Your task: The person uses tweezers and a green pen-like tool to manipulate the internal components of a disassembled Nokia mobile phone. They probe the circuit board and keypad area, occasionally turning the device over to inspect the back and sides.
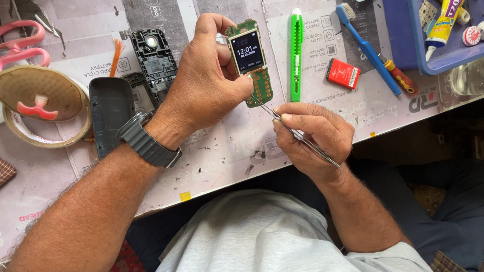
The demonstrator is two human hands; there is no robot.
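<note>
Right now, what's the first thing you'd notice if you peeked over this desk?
The lit-up little screen on a bare green phone board, pinched in the left hand at the middle. The right hand pokes thin tweezers at its lower edge. Pink scissors lie at the far left, a blue tray sits far right.
</note>
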